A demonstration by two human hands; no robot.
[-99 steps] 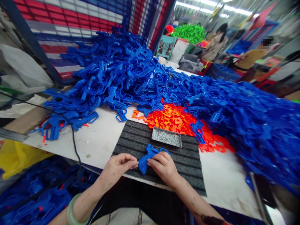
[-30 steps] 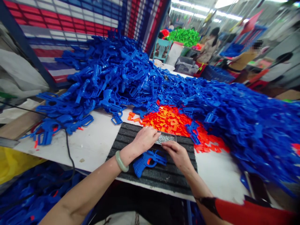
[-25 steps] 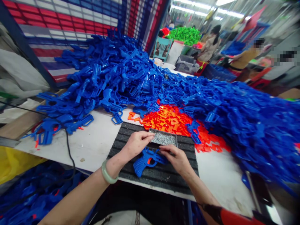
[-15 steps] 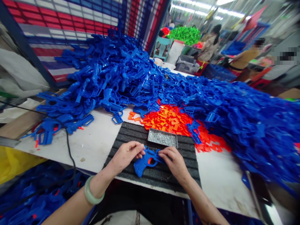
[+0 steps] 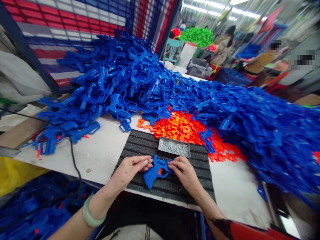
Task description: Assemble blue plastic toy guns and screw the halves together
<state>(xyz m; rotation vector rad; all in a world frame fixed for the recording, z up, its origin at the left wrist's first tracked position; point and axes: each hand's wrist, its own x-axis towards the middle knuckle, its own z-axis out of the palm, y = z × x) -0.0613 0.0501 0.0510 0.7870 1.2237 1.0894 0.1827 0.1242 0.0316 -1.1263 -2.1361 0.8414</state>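
A blue toy pistol (image 5: 151, 175) with an orange trigger rests on the dark ribbed mat (image 5: 200, 185), its grip toward me. My right hand (image 5: 185, 173) is closed on the barrel end, thumb and fingers pinching it. At the rear of the pistol is my left hand (image 5: 133, 169), its fingers pressed together in a pinch; whatever they hold is too small to make out. A shallow tray (image 5: 174, 147) of tiny silvery metal pieces sits on the mat just beyond the pistol. Behind it lies a heap of orange plastic parts (image 5: 183, 128).
Large piles of blue toy pistol parts (image 5: 140, 76) cover the back and right of the white table (image 5: 105, 163). A black cable (image 5: 74, 160) hangs over its left part. More blue pieces (image 5: 47, 206) lie below at left. Several people are farther off at right.
My left hand has drawn slightly left, away from the pistol's rear. My right hand stays on the barrel end, and the pistol has hardly moved. An orange-red sleeve now shows on my right arm.
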